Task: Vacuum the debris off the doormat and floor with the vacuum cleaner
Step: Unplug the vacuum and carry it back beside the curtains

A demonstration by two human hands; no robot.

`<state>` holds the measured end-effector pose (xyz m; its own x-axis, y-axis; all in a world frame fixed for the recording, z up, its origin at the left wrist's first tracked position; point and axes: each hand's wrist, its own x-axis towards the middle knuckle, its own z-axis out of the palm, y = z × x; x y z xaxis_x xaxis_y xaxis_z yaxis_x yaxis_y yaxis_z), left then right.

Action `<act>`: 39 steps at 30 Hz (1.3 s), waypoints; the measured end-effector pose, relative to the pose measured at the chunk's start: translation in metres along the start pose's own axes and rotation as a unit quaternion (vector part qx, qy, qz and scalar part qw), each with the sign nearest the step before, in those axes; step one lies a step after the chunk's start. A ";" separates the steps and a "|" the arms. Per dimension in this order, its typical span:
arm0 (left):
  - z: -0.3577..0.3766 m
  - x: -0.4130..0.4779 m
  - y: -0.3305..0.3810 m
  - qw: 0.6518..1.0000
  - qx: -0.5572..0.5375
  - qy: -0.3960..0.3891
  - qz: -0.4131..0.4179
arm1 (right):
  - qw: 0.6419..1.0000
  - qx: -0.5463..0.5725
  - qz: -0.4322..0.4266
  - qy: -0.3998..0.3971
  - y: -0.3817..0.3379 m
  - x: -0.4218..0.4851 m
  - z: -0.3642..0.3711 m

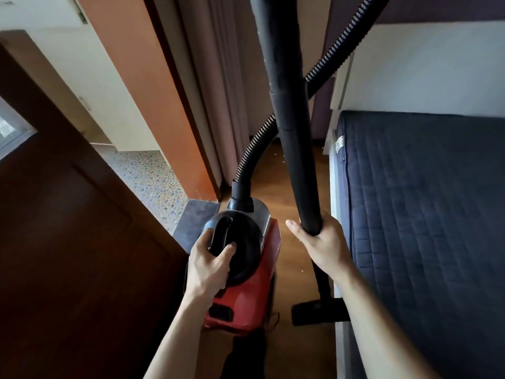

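A red canister vacuum cleaner (252, 296) with a black top stands on the wooden floor (293, 187) between a door and a bed. My left hand (209, 266) grips its black carry handle (221, 233). My right hand (319, 242) holds the thick black wand (293, 138), which rises upright to the frame's top. A ribbed black hose (255, 149) runs from the canister's front up behind the wand. The black floor nozzle (318, 310) rests on the floor under my right forearm. Small pale debris specks (278, 157) lie on the floor farther ahead. No doormat is recognisable.
A dark wooden door (76, 242) stands open at the left, with a pebbled floor (147, 173) beyond its threshold. A bed with a dark quilted mattress (426, 214) fills the right. Curtains (216, 91) hang ahead. The wooden floor strip between door and bed is narrow.
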<state>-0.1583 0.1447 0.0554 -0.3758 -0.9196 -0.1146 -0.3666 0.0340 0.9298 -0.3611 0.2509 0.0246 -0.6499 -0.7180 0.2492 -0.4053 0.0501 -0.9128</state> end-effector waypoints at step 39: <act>0.234 0.589 0.112 0.999 0.025 -0.038 -0.026 | 0.991 0.051 0.085 0.086 0.161 0.581 -0.020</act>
<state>-0.6194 -0.3015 0.0100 -0.4170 -0.8886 -0.1909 -0.4291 0.0073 0.9032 -0.8168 -0.1441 0.0289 -0.8068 -0.5758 0.1324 -0.2187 0.0828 -0.9723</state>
